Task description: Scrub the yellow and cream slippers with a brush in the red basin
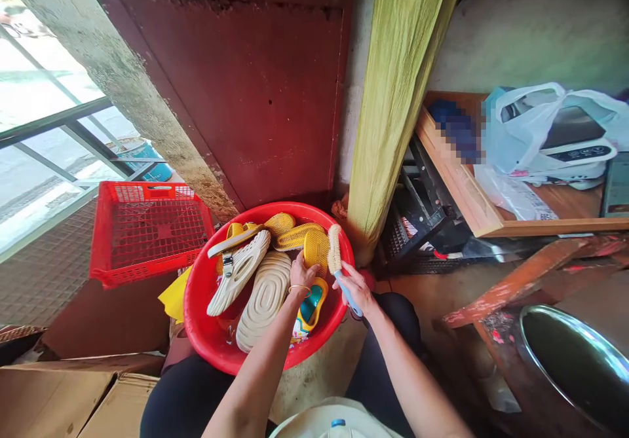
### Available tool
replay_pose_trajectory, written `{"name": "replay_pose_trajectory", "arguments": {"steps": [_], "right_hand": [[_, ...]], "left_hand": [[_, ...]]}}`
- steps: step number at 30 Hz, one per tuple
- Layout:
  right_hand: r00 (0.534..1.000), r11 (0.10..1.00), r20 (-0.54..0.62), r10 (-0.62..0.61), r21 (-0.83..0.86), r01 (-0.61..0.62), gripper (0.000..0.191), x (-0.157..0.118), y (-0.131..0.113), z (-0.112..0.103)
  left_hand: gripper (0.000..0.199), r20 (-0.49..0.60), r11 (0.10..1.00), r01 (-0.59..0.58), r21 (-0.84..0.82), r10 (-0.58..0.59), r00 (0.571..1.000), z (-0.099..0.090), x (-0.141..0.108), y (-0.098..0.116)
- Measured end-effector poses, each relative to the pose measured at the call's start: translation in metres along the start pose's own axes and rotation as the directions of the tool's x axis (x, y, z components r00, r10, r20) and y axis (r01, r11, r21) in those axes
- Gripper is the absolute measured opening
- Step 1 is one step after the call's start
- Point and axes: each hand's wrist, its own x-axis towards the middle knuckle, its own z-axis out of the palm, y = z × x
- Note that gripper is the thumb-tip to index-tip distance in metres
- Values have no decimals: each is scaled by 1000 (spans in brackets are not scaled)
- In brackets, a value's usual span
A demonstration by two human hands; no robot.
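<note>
A red basin between my knees holds several sandals and slippers. My left hand is closed on the near end of a yellow slipper at the basin's right side. Gripped by its blue handle in my right hand is a scrub brush, its pale bristle head up beside the slipper, over the basin's right rim. Below my left hand lies a yellow shoe with a teal inside. A cream sandal and an upturned cream sole fill the left and middle.
Left of the basin is a red plastic crate, with cardboard boxes nearer. A maroon door and a post wrapped in yellow-green cloth stand behind. At right are a wooden tray with a plastic bag and a round dark-topped pot.
</note>
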Motion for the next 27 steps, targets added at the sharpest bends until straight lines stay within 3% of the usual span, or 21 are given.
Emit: {"name": "replay_pose_trajectory", "arguments": {"steps": [3,7,11,16,18,21,24,27], "right_hand": [[999,999,-33,-15,-29,14,82,0,3,2],[1000,993,27,-16,-115,19,83,1,-3,12],[986,985,158,-52,-156,77,75,2,-19,38],[957,937,273,-93,-301,177,60,-14,-25,80],[937,858,298,-179,-418,297,55,-28,-19,92],[906,667,350,-238,-619,415,55,-47,-10,103],[925,494,355,-136,-785,374,57,-47,-12,112],[935,388,353,-43,-856,341,60,-31,-23,124]], "left_hand": [[70,-41,959,-110,-263,103,994,-22,-2,-2],[82,-35,797,-151,-585,161,986,-53,-4,-2],[85,-74,719,-134,-682,115,991,-82,-3,-3],[70,-4,617,37,-786,-63,998,-106,-22,-16],[71,85,589,111,-800,-72,994,-111,-38,-26],[75,183,556,219,-802,-120,976,-114,-64,-44],[71,220,518,279,-808,-174,960,-113,-79,-63],[68,250,469,318,-824,-201,947,-112,-82,-76]]}}
